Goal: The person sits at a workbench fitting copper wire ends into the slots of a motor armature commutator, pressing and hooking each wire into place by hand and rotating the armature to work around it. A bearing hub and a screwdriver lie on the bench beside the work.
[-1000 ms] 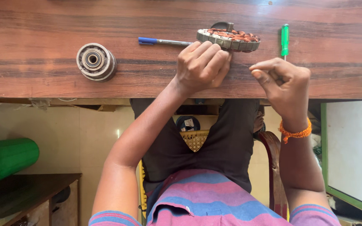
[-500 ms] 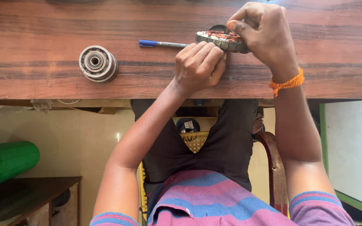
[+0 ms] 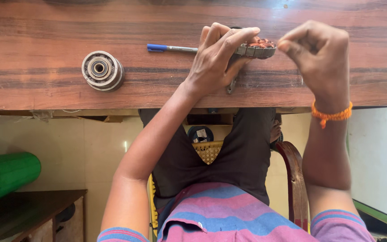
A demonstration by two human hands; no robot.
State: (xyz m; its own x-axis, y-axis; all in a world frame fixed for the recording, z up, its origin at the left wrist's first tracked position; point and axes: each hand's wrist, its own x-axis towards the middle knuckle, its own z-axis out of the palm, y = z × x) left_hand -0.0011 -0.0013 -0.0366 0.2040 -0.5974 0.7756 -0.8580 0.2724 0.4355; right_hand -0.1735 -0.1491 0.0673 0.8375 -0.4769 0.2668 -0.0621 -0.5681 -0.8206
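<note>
My left hand (image 3: 216,58) grips a round metal motor stator with copper windings (image 3: 260,47) and holds it tilted on the brown wooden table (image 3: 45,36). My right hand (image 3: 319,54) hovers just right of the stator, its fingers curled and pinched together near the stator's rim. Nothing shows between those fingers. A thin metal piece (image 3: 231,86) pokes out from under my left palm.
A blue-capped pen (image 3: 166,48) lies left of the stator. A round grey metal wheel-like part (image 3: 101,70) rests further left near the table's front edge. Below the table are my lap, a chair (image 3: 292,179), a green cylinder (image 3: 5,175) and a low dark table (image 3: 23,210).
My right hand went from the table's front edge up over the stator, then drew back to its right side. My left hand shifted its grip and tilted the stator. The green tool is no longer in view.
</note>
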